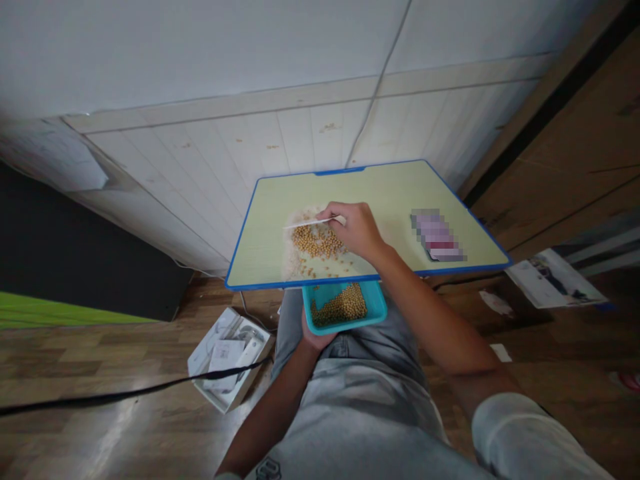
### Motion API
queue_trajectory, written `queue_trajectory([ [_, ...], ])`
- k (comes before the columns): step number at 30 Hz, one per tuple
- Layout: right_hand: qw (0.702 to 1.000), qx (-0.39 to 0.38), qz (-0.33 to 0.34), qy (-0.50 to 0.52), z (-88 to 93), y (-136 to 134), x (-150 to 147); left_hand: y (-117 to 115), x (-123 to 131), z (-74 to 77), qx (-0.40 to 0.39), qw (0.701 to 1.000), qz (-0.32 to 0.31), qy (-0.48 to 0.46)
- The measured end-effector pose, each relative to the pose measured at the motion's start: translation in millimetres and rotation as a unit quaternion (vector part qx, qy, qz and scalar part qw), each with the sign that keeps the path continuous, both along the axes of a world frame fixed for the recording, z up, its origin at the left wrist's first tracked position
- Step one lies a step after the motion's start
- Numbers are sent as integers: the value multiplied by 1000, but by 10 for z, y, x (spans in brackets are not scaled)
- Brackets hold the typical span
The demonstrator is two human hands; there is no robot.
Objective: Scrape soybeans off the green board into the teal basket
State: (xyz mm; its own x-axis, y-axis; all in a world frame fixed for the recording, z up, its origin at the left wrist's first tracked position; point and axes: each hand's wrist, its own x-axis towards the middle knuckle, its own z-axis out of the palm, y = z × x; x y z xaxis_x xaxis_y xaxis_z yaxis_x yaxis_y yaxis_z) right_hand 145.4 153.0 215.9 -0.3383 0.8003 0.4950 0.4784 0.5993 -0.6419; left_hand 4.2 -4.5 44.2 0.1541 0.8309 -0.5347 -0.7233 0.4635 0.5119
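My left hand (319, 339) grips a teal plastic container (376, 311) from below, in front of the small table's near edge. Yellow soybeans (353, 301) lie in it, heaped toward its right side. Over the table, my right hand (356, 227) is closed on a thin white card (311, 222), seen nearly edge-on, so its exact kind is unclear. Just under the card, a pile of soybeans (315, 241) is spread on the tabletop. Pale rice-like grains (292, 257) lie around its left and far sides. Several loose beans are scattered toward the near edge.
The pale yellow table (390, 187) has a blue rim and stands near a white panelled wall. A phone-like object (435, 235), pixelated, lies on its right side. An open white box (230, 360) and a black strap (150, 388) are at lower left.
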Motion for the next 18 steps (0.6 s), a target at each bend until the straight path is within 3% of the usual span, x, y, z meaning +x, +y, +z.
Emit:
queue_trajectory([
  [7,993,30,53,-102,-120,158,-156,2,-39,-192,0,999,-1,-45],
  [12,987,41,74,-134,-158,162,2,8,-51,-221,-1,1000,-3,-26],
  [18,979,62,97,-171,-98,108,301,-14,-42,-155,5,999,5,-32],
])
